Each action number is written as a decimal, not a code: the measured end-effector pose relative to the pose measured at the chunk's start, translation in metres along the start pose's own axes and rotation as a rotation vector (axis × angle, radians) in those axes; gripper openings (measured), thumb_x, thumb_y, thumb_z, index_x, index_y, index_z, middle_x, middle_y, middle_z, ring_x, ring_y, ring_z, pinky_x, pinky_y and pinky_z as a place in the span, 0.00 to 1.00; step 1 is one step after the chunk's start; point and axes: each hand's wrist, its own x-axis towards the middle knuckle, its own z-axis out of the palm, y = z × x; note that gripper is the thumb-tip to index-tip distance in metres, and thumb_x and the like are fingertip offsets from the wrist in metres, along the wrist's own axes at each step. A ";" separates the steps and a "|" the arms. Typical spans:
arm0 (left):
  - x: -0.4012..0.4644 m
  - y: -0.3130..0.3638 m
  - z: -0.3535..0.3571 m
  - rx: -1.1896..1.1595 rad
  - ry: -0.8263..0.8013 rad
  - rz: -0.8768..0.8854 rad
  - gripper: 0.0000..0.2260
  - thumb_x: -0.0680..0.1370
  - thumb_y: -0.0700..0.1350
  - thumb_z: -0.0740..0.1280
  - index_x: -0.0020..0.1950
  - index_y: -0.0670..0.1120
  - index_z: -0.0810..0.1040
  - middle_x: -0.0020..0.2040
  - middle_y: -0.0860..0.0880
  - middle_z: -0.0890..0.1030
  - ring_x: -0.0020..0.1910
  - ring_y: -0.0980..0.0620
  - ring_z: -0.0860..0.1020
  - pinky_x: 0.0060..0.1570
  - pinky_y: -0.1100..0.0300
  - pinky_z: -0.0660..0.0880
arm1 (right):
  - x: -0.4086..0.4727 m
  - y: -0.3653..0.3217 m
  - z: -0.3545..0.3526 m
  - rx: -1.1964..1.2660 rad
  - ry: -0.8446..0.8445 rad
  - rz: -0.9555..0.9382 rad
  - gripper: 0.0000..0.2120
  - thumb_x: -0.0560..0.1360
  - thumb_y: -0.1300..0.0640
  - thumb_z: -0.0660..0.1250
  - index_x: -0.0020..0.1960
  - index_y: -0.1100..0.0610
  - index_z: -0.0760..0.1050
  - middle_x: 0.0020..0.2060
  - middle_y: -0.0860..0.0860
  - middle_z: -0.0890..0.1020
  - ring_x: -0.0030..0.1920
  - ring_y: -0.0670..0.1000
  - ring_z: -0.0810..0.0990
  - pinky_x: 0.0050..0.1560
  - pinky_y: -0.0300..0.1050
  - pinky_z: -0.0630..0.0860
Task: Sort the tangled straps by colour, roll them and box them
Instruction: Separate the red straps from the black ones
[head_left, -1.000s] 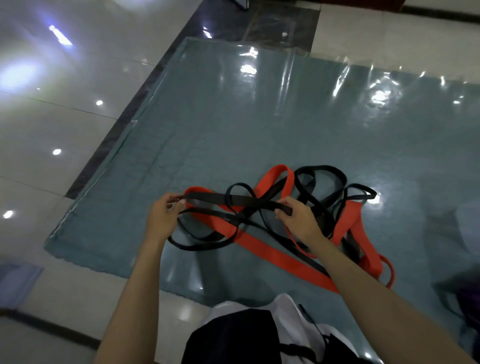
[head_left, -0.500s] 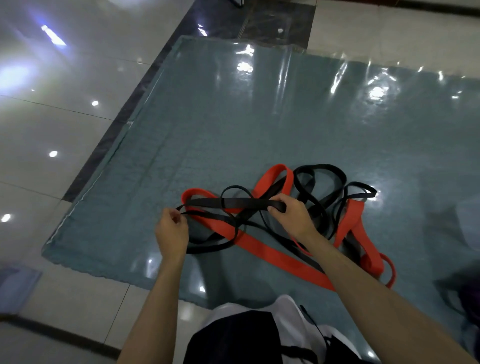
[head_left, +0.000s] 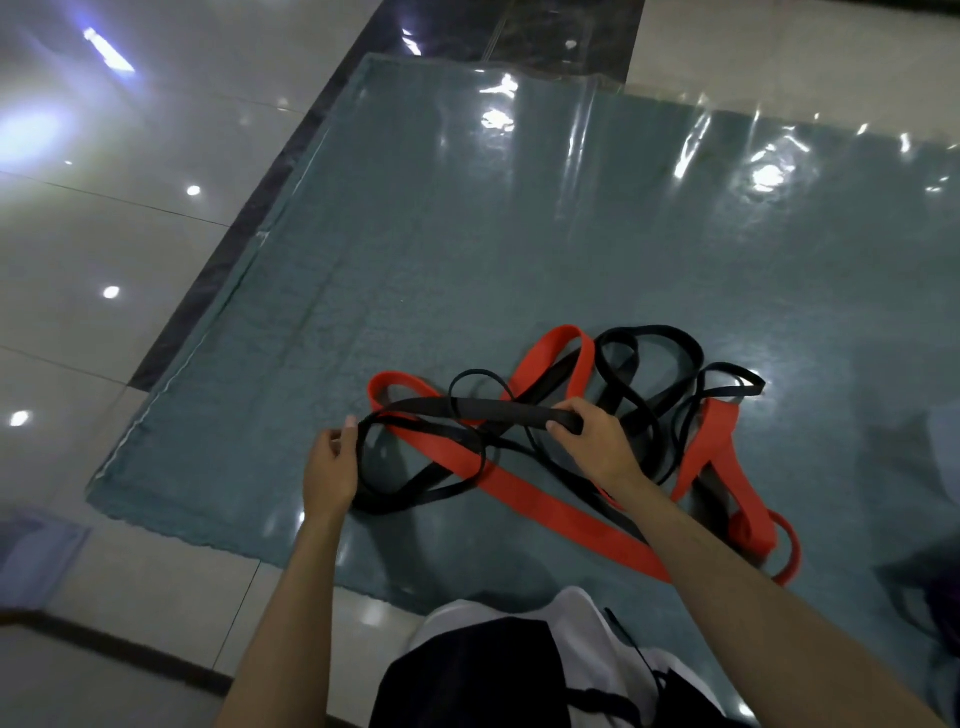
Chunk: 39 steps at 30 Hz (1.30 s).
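Since earlier, left hand (head_left: 332, 467) slid toward 6 o'clock; both hands' fingers grip black strap (head_left: 488, 409), untangling; next, pull it free of red strap (head_left: 519, 493).

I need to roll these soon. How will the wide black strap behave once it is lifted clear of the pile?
Probably floppy: the wide black strap sags between the right hand and left hand. It will likely drag neighbours, since red straps and thinner black loops cross it. It looks light.
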 end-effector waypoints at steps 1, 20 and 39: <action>-0.001 0.000 -0.001 -0.053 -0.040 -0.026 0.19 0.83 0.63 0.64 0.58 0.47 0.78 0.53 0.48 0.81 0.55 0.45 0.80 0.46 0.58 0.74 | -0.001 0.001 0.001 -0.003 -0.011 0.012 0.04 0.82 0.54 0.71 0.55 0.51 0.77 0.46 0.47 0.83 0.45 0.48 0.82 0.46 0.47 0.77; -0.031 0.021 -0.016 -0.415 -0.136 0.119 0.04 0.81 0.40 0.72 0.49 0.47 0.79 0.46 0.47 0.82 0.47 0.50 0.80 0.51 0.52 0.79 | -0.037 0.005 -0.013 -0.033 -0.006 -0.095 0.18 0.76 0.57 0.79 0.64 0.52 0.80 0.51 0.45 0.83 0.49 0.43 0.81 0.52 0.31 0.72; -0.068 0.051 -0.032 -0.122 -0.376 0.542 0.12 0.73 0.49 0.81 0.44 0.52 0.78 0.48 0.55 0.85 0.54 0.58 0.82 0.57 0.56 0.77 | -0.080 -0.003 -0.056 0.068 0.532 -0.151 0.11 0.76 0.61 0.74 0.47 0.52 0.73 0.44 0.48 0.80 0.44 0.52 0.80 0.47 0.58 0.81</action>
